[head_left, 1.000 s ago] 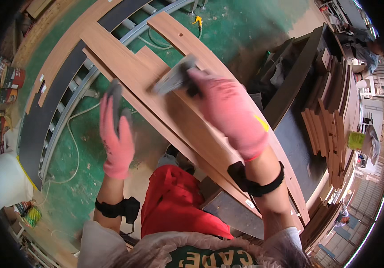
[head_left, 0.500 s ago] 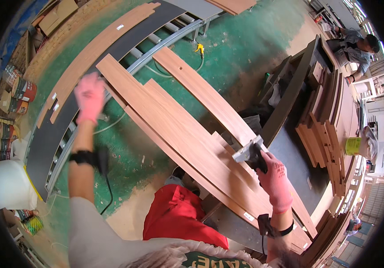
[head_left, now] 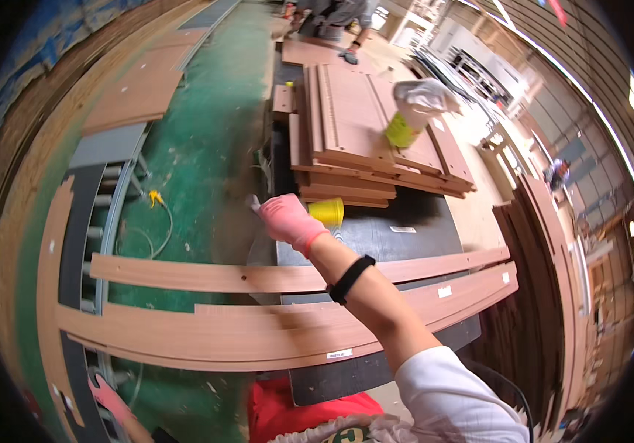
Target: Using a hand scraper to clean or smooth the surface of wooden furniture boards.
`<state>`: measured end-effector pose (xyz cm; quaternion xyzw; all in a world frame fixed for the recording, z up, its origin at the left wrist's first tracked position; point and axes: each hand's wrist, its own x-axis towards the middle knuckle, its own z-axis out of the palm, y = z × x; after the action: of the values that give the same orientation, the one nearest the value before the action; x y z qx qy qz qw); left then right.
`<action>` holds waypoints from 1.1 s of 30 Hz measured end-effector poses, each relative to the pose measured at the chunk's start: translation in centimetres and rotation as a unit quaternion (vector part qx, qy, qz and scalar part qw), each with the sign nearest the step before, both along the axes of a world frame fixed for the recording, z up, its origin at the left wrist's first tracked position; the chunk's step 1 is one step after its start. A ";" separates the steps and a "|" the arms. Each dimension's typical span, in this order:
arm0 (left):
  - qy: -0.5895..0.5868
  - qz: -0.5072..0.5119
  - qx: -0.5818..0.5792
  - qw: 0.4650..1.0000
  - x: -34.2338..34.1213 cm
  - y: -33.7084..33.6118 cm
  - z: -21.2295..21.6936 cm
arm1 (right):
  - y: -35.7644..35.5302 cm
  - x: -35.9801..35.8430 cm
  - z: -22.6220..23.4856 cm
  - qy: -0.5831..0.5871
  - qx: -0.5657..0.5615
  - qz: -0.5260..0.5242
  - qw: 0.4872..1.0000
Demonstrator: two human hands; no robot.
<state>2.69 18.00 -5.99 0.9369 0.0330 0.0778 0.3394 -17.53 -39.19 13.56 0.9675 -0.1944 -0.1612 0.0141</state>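
Note:
My right hand, in a pink glove, reaches across the planks beside a yellow cup-like container. Its fingers are curled; a small blurred grey shape shows at their tips, too unclear to name. Below it lies a narrow wood-coloured plank with a small dark hole. Nearer to me, wider boards with white labels lie stacked crosswise between the roller conveyor and the black table. At lower left my left hand, also pink-gloved, is beside the conveyor with its thumb and fingers apart, gripping nothing visible.
More panels are piled on the black table, topped by a lime-green container with pale cloth. Upright boards stand at right. A co-worker handles a panel beyond. A yellow hose fitting lies on the green floor.
The view has swung to the right. My right hand has moved from the planks toward the yellow container; the scraper it held is no longer plainly visible. My left hand is now lower in view.

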 end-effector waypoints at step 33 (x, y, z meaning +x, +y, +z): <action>-0.074 -0.623 0.071 0.775 -38.1 -46.2 9.1 | -19.7 -31.1 -14.0 -0.307 0.053 -0.085 0.947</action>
<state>-35.46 -28.24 3.13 0.7650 -0.5889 -0.0800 0.2479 -48.64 -58.87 -0.48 0.9493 -0.2625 0.1326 -0.1111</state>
